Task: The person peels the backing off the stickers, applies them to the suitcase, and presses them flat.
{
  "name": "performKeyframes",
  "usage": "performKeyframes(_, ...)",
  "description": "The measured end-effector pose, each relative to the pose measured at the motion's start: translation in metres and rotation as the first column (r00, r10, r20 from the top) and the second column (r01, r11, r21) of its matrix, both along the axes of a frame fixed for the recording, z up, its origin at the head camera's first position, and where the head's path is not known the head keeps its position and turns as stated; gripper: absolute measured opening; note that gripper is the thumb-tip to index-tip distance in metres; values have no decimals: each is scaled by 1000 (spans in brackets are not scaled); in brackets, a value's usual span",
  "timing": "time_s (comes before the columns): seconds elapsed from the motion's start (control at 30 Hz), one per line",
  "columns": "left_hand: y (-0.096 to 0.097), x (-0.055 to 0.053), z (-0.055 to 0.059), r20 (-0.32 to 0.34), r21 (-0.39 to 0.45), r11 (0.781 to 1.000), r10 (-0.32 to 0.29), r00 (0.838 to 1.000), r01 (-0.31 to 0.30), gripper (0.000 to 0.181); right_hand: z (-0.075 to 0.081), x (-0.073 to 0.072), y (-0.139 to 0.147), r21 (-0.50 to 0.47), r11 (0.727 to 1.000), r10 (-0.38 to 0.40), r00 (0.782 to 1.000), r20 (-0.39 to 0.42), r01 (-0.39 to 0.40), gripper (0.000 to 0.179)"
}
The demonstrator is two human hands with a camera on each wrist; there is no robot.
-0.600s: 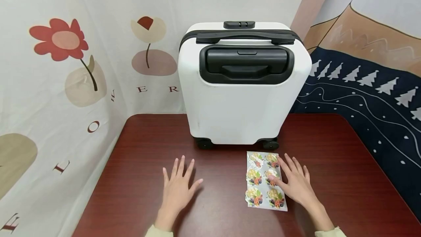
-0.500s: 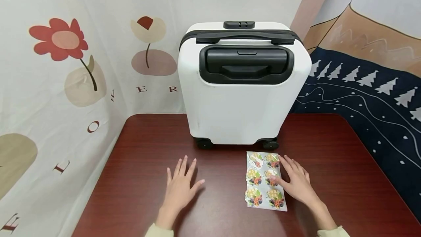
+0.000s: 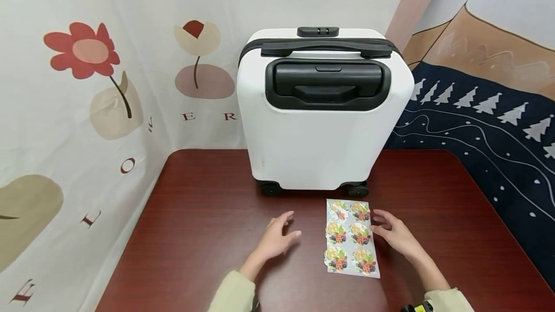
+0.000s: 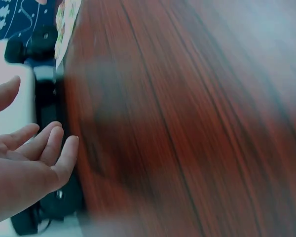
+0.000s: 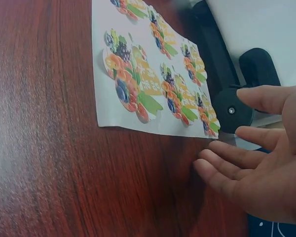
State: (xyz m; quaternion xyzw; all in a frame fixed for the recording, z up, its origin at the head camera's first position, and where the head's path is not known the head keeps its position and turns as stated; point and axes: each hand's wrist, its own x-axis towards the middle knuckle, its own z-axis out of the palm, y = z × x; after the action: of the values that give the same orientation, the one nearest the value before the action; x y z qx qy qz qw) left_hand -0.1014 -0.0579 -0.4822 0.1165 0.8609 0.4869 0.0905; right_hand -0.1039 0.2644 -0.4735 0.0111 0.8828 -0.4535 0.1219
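A white sheet of fruit stickers [image 3: 351,240] lies flat on the table in front of the suitcase, printed with several colourful fruit clusters. My right hand [image 3: 394,235] is just off the sheet's right edge, fingers loosely bent and holding nothing. In the right wrist view the fingers of the right hand [image 5: 256,153] are spread beside the sheet's corner. To the left of the sheet, my left hand [image 3: 275,240] hovers over the table with thumb and fingers apart. The left wrist view shows the left hand [image 4: 34,158] with relaxed fingers and nothing in them.
A white suitcase [image 3: 321,148] with black handles stands upright on its wheels [image 3: 270,188] at the back of the dark red wooden table [image 3: 204,196]. A flower-printed curtain [image 3: 143,52] hangs behind and at left. A dark blue cloth with white trees [image 3: 468,134] is at right.
My left hand has moved right toward the sticker sheet and its fingers have bent. My right hand has drawn off the sheet to its right edge. The sheet stays in place.
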Motion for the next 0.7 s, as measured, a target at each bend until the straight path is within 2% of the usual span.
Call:
performKeyframes(0.2,23,-11,-5,102,111,993,-45,994,34,51,-1,1,-1,-113,991,-62,996,62,69,48)
performKeyframes(0.4,38,-21,-11,227,281,960,-61,972,-5,55,-3,0,1,-164,982,-78,994,80,91,45)
performKeyframes(0.6,56,-26,-11,287,329,944,-77,955,-23,58,-3,-1,1,-169,981,-84,993,86,98,44)
performKeyframes(0.7,64,-27,-9,321,367,929,-86,943,-40,59,-3,-1,0,-175,979,-92,992,86,105,42)
